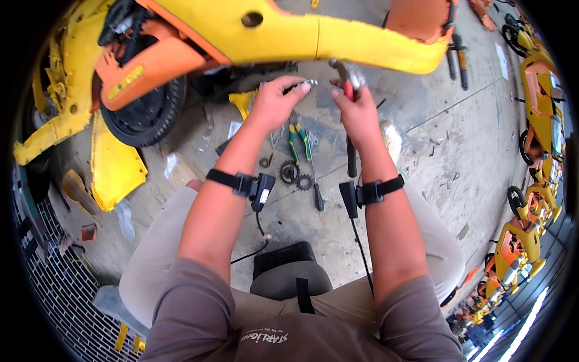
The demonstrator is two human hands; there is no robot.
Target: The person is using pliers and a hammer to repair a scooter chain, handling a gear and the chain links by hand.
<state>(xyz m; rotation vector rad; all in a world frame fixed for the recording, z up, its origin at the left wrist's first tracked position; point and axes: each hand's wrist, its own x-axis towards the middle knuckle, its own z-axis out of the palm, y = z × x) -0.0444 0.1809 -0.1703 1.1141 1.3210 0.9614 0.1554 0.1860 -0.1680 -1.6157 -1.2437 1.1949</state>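
My left hand (278, 104) is closed, pinching a small silvery metal part (310, 83) between thumb and fingertips; its exact kind is too small to tell. To the right of it, my right hand (358, 114) grips a hammer (351, 158) with a red and black handle. The metal hammer head sticks up past my fingers, a little apart from the small part. Below and between both hands, green-handled pliers (300, 142) lie on the floor beside a screwdriver (318, 194). Two dark toothed gears (290, 171) rest next to them.
A yellow and orange scooter body (271, 37) with a black wheel (145, 114) spans the far side. Yellow panels (114, 166) lie at left. A tool with an orange handle (462, 65) lies far right. Several yellow scooters (540, 102) line the right edge.
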